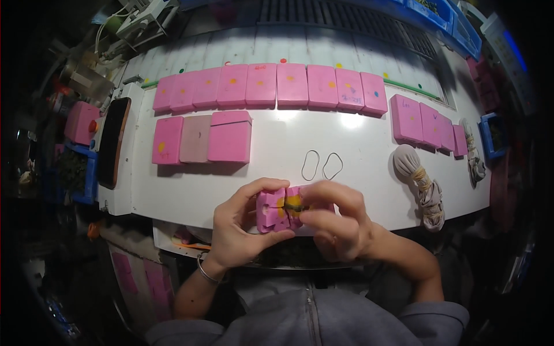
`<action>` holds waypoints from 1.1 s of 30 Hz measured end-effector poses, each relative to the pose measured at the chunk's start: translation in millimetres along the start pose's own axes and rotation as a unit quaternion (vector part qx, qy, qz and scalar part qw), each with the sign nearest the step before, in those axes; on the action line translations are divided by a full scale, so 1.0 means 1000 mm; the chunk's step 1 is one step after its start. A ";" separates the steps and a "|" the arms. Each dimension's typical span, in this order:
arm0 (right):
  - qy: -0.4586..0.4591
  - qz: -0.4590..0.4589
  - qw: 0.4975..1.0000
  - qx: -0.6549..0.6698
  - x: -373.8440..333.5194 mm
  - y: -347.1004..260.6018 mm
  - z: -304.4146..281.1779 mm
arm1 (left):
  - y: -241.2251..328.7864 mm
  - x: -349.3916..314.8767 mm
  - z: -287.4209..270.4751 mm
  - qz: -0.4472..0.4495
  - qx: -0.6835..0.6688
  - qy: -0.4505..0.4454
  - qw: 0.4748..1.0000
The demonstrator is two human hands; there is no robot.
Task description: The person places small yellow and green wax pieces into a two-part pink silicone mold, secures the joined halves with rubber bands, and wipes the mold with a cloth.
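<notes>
Near the table's front edge, my left hand grips a pink rubber mold, thumb below and fingers above. The mold is cut into uneven pieces and parted by a dark gap, with yellow marks around it. A small dark greenish piece shows in that gap. My right hand is closed on the mold's right side, its fingertips around the greenish piece. Those fingers are slightly blurred and hide part of the mold. Two thin rubber bands lie just beyond my hands.
Pink blocks stand in a long row at the back. More blocks stand at left and right. A phone leans at the left edge. A cloth bundle tied with bands lies right. Blue bins flank the table.
</notes>
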State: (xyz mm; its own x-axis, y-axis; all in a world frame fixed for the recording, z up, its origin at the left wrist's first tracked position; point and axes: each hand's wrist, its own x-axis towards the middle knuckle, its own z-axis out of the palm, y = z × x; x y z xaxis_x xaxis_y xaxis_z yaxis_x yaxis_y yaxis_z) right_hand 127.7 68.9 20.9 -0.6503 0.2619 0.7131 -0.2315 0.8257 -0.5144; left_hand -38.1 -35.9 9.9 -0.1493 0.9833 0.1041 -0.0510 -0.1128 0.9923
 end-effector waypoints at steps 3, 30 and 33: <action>-0.092 0.126 0.987 0.037 0.012 -0.008 -0.009 | -0.003 -0.004 -0.002 0.000 -0.064 -0.001 0.998; -0.029 0.280 0.958 0.056 0.021 -0.032 -0.028 | 0.060 0.000 0.018 0.087 0.245 -0.005 0.966; -0.039 0.373 0.900 0.222 0.002 -0.033 -0.037 | 0.045 -0.004 0.026 0.001 0.041 0.013 0.999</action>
State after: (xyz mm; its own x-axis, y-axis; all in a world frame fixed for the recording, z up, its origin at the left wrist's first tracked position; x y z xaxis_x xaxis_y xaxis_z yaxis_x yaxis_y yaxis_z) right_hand 160.7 60.8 57.3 -0.7892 0.6107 0.0640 0.0356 0.1495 -0.9881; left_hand -14.0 -40.7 55.9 -0.1749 0.9789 0.1057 0.0305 -0.1019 0.9943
